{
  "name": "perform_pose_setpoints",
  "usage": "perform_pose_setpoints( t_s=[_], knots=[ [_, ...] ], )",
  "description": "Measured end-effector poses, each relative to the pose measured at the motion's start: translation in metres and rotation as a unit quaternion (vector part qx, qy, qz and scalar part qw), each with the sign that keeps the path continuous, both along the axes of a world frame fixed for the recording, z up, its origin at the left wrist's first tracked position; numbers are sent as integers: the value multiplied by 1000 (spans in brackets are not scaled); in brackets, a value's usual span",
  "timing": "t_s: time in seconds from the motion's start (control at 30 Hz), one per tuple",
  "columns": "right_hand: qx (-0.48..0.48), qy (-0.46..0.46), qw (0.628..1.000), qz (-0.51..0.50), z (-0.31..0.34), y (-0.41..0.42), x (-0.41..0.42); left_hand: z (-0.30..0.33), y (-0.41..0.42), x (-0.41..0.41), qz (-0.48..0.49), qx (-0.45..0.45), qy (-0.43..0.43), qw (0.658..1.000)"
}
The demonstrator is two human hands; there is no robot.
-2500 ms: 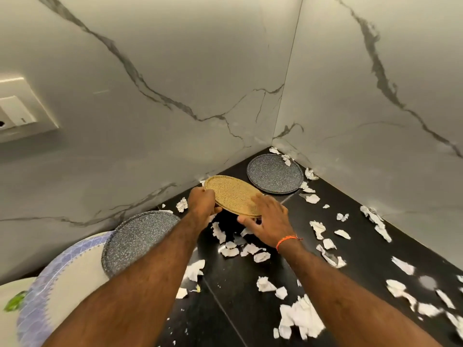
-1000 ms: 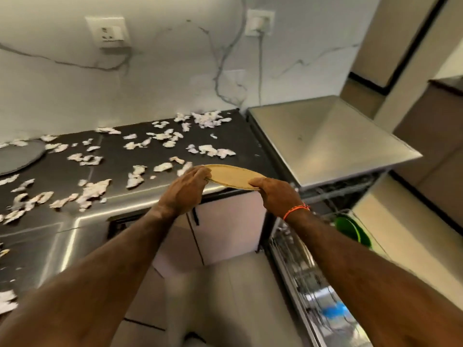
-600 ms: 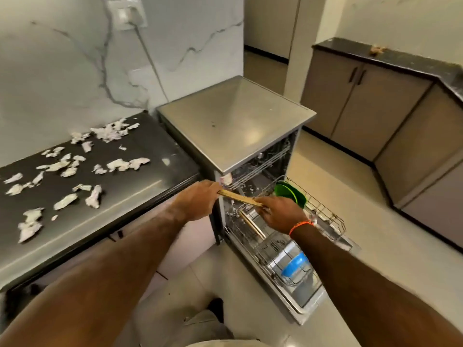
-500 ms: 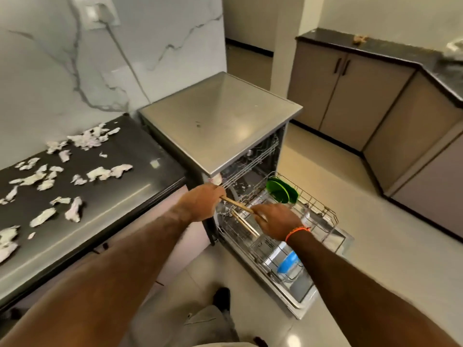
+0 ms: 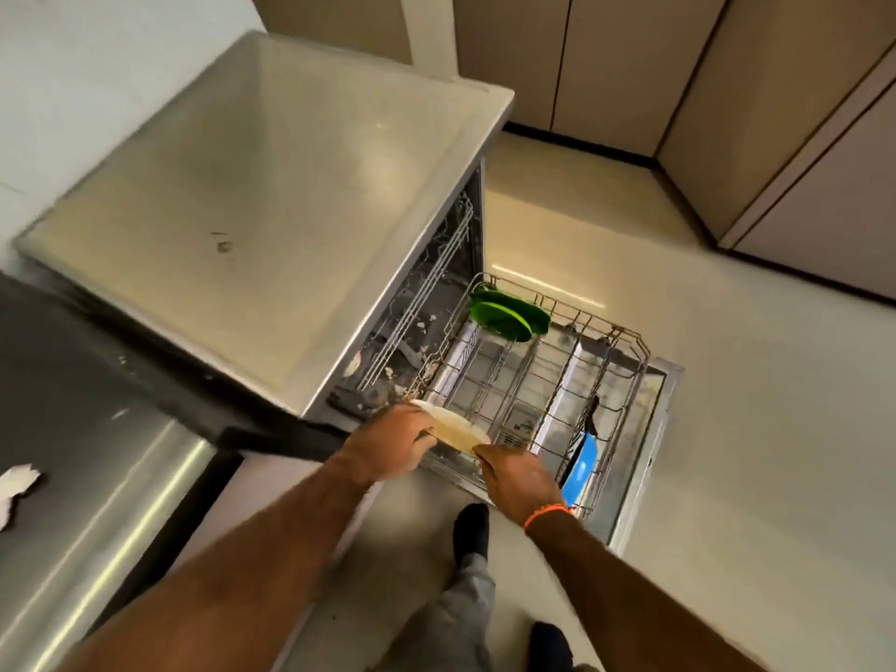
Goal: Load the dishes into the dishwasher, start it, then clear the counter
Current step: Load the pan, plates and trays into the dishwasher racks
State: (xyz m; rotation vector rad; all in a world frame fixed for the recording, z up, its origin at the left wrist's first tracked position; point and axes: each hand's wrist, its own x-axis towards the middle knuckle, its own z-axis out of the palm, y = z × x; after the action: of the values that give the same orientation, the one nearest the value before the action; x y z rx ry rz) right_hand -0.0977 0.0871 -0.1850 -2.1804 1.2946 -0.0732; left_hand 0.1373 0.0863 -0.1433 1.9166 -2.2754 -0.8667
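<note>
Your dishwasher stands with its door down and the lower rack pulled out over it, beside the dark counter at your left. Green plates stand on edge at the rack's far corner, and a blue dish sits at its near right side. Your left hand and right hand each grip an edge of the tan plate, tilted above the rack's near left corner. A paper scrap lies on the counter
</note>
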Motion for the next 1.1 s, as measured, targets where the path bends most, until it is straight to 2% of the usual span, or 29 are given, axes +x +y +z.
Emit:
perform_pose_setpoints(
  t_s=[0.1, 0.27, 0.53, 0.67, 0.8, 0.93, 1.1],
  knots=[
    [25, -4, 999, -33, -58, -18, 15, -69, -19, 13, 26, -11, 10, 1000],
    [39, -9, 998, -57, -130, -38, 29, -147, -33, 21, 64, -20, 23, 997],
    [53, -32, 997, -41, -197, -59, 41, -218, -45, 29, 99, 8, 52, 994],
    [53, -28, 997, -39, -214, -66, 47, -236, -51, 31, 111, 27, 54, 992],
    [95, 9, 994, -59, -218, -75, 60, -238, -63, 27, 146, 46, 38, 988],
    [116, 47, 991, -52, -202, -82, 69, -216, -64, 20, 193, 42, 35, 980],
    [120, 61, 989, -58, -152, -84, 67, -167, -50, 1, 200, 66, 51, 976]
  ],
)
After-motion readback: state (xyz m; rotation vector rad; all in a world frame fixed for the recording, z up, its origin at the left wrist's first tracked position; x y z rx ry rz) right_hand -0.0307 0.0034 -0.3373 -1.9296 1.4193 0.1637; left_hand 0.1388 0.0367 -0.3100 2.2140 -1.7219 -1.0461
